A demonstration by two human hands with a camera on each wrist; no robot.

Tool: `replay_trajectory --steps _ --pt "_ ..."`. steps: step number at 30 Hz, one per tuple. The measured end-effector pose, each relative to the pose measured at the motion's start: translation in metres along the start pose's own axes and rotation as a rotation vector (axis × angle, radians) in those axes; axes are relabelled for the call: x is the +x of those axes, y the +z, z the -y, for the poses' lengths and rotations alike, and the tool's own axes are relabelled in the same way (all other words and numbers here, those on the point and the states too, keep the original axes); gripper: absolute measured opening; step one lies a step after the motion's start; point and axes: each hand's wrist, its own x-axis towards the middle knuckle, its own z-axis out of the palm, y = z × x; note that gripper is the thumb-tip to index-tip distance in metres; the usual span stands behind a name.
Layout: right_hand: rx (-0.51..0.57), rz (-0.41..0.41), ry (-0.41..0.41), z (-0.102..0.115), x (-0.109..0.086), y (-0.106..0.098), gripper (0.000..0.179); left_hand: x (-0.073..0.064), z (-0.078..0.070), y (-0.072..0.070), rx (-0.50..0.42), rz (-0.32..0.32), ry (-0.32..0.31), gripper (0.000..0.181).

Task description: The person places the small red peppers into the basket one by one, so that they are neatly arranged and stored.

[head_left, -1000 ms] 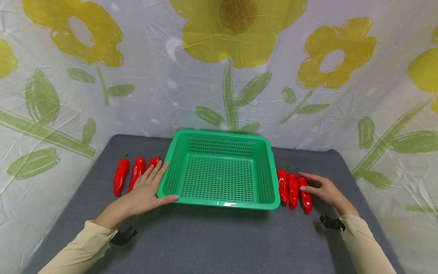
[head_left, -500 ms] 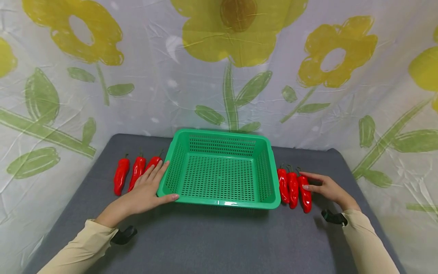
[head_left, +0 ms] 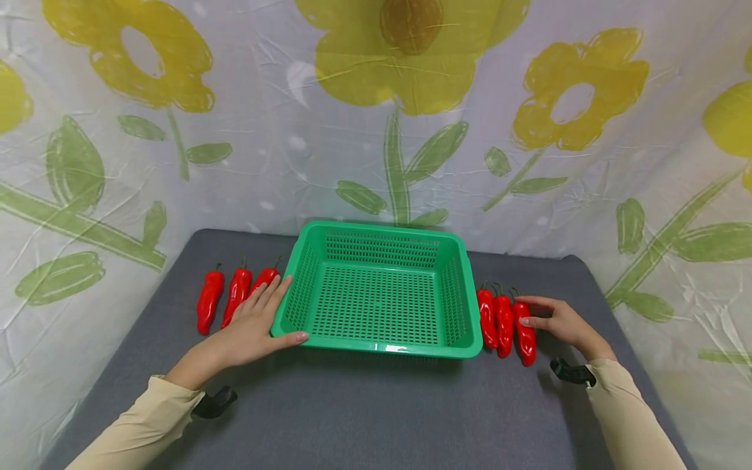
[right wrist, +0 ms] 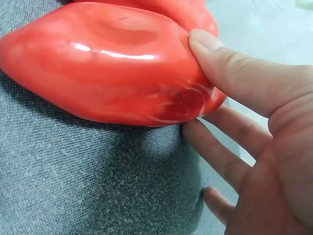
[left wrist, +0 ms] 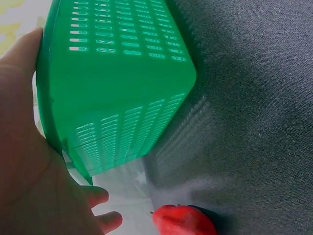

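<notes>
A green plastic basket (head_left: 378, 348) with slotted walls stands on the grey table, nothing inside it. My left hand (head_left: 249, 331) rests on its near left corner, fingers spread and straight along the rim, thumb on the front edge. To the right lie three glossy red peppers with thin green stems. The outermost red pepper (head_left: 527, 343) is pinched near its stem end by my right hand (head_left: 564, 325). In the right wrist view, the thumb presses the top of that red pepper (right wrist: 112, 63) while fingertips meet its lower side; it lies close over the cloth.
Two red peppers (head_left: 503, 326) lie between the held one and the basket. Left of the basket is another row of three red peppers (head_left: 209, 303), partly hidden by my left hand. A flowered cloth (head_left: 282, 163) hangs behind the table (head_left: 364, 418).
My right hand shifts very slightly at the outermost red pepper, with its thumb and fingers staying on it. The left hand, the basket and the other peppers look unchanged.
</notes>
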Motion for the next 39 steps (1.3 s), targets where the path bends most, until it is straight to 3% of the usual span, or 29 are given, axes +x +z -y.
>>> replay_trajectory --steps 13,39 --pt "0.052 -0.015 -0.006 0.0024 0.0007 -0.0012 0.053 -0.0012 -0.0021 -0.0003 -0.013 -0.001 -0.008 0.111" --pt "0.088 -0.042 -0.013 0.0075 -0.0035 -0.0084 0.057 -0.0022 -0.0035 -0.0011 -0.004 -0.006 -0.011 0.11"
